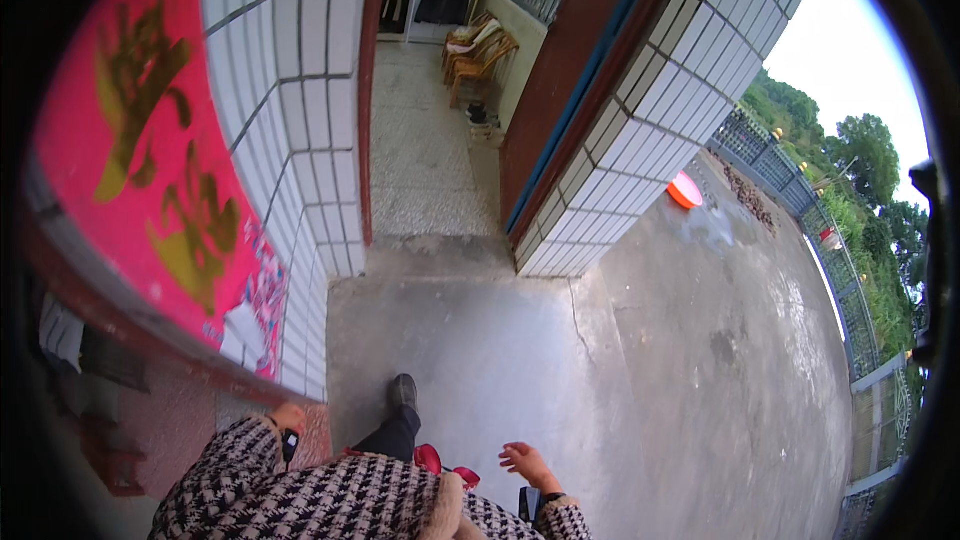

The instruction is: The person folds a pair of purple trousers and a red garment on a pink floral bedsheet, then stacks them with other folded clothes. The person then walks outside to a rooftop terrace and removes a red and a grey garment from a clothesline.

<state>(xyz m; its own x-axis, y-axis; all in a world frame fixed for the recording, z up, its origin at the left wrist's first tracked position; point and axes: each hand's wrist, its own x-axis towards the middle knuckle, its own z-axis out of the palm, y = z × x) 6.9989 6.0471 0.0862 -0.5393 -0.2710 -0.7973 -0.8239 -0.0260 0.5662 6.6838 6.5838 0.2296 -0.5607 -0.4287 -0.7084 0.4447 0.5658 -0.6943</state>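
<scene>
My left hand (289,417) hangs low beside the tiled wall (305,335). A small black device (290,446) shows at its wrist; the fingers are too small and turned away to read. My right hand (524,459) is out in front of my right side, its fingers apart and nothing in it. Around that wrist is a dark band (553,497), with a black box-shaped device (529,504) close by. Both arms wear black-and-white checked sleeves (250,440). Between them something shiny and red (428,458) shows at my front. One dark shoe (403,392) points forward on the concrete.
Ahead is a doorway over a low step (435,255), its brown door (555,70) swung inward. Inside, wooden chairs (480,60) line the right wall near some shoes (478,115). A tiled pillar (610,175) stands right of it. Outside are a red basin (685,190) and a fence (790,180).
</scene>
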